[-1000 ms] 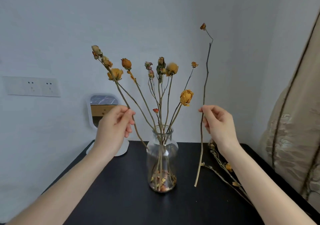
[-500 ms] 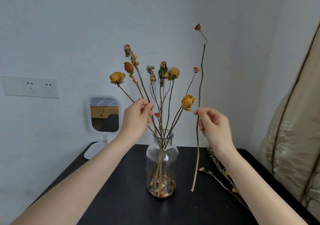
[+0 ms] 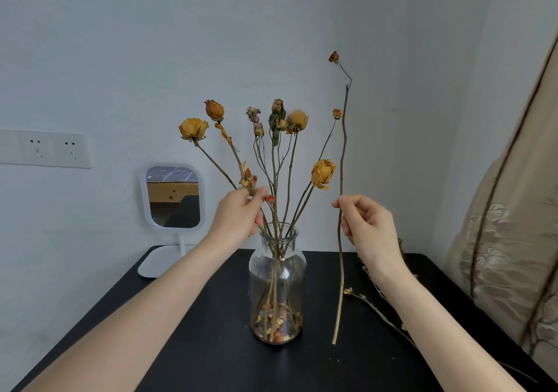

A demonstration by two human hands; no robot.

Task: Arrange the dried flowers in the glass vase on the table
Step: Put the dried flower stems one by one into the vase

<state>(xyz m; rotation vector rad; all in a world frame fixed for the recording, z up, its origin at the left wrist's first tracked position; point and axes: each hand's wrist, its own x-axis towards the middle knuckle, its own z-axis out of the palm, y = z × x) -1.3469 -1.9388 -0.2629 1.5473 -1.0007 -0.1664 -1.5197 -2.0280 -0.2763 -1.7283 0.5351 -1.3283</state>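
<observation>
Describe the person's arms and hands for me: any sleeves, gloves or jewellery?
Both arms are bare as far as the bottom edge of the picture, with no sleeves in view. The left hand and right hand wear no gloves. No ring, watch or bracelet shows on the visible fingers or wrists.

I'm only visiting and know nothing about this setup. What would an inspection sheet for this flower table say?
Surface: black table, matte.
Job's things: glass vase upright, holding dried roses, with fallen petals at its bottom; long stem outside it, to the right; loose stems lying on the table.
Clutter: white standing mirror, back left.
Grippers: left hand pinches a short dried stem above the vase mouth; right hand pinches the long stem.
Cables: nothing seen.
Surroundings: wall sockets, beige curtain.
</observation>
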